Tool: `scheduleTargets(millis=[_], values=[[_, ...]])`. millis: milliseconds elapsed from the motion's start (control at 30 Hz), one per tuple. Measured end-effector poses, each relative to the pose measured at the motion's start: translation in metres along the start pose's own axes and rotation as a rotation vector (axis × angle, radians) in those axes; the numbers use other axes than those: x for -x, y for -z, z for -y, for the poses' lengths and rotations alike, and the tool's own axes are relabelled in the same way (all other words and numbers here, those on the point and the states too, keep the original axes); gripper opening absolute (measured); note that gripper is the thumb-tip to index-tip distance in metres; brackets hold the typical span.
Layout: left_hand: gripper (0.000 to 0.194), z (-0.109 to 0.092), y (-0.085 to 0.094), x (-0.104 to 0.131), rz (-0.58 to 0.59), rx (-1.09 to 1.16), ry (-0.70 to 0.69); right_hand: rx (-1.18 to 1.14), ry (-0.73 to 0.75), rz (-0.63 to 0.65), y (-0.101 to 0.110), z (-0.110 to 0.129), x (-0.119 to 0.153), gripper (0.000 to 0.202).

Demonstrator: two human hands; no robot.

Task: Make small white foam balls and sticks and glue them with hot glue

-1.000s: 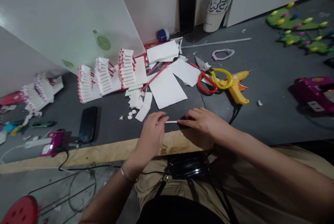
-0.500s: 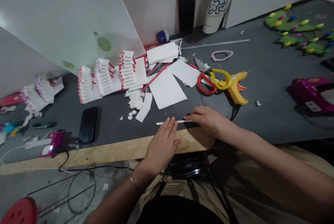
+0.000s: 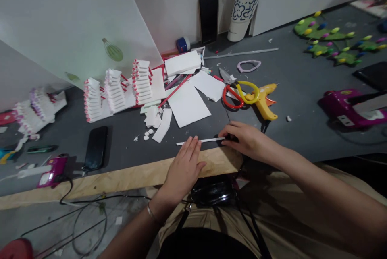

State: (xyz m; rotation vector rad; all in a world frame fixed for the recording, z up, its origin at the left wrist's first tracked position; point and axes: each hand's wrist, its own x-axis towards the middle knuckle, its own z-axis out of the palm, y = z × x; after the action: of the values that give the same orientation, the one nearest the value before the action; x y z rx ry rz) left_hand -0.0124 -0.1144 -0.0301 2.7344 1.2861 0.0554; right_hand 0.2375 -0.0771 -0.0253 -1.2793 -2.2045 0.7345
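A thin white stick [image 3: 210,140], perhaps rolled paper, lies on the grey tabletop close to its wooden front edge. My left hand [image 3: 186,166] rests flat across the stick's left part, fingers stretched out and side by side. At the stick's right end, my right hand [image 3: 242,137] is closed in a pinch, thumb below and fingertips above. The fingers partly hide that end. Just beyond the hands lie a white paper sheet [image 3: 189,104], a curved white strip [image 3: 163,125] and several small white balls [image 3: 147,134].
Red-and-yellow-handled scissors [image 3: 232,97] and a yellow glue gun [image 3: 266,102] lie beyond my right hand. Rows of white rolled pieces [image 3: 142,81] stand at the left, near a black phone [image 3: 96,148]. A tumbler [image 3: 244,9] stands against the wall.
My right fingers have gone from lying outstretched by the stick's right end to pinching it. The left hand stays flat on the stick. The view has shifted slightly.
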Motion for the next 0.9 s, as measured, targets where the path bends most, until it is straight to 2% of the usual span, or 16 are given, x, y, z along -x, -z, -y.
scheduleTargets(millis=[233, 433, 600, 767, 900], values=[[0.055, 0.0, -0.002, 0.0, -0.008, 0.016, 0.004, 0.072, 0.014, -0.009, -0.007, -0.001, -0.004, 0.01], [0.055, 0.001, -0.002, 0.001, -0.005, 0.042, 0.009, 0.243, 0.027, -0.035, -0.008, 0.003, -0.004, 0.014], [0.054, 0.0, -0.001, 0.001, -0.007, 0.065, 0.025, 0.346, -0.06, -0.027, -0.004, 0.01, -0.007, 0.01], [0.045, -0.001, 0.002, -0.001, -0.098, 0.071, 0.054, 0.296, -0.149, 0.015, 0.0, 0.004, -0.015, 0.009], [0.034, 0.01, 0.003, -0.011, -0.16, 0.076, 0.031, 0.242, -0.127, 0.023, 0.001, -0.003, -0.016, 0.002]])
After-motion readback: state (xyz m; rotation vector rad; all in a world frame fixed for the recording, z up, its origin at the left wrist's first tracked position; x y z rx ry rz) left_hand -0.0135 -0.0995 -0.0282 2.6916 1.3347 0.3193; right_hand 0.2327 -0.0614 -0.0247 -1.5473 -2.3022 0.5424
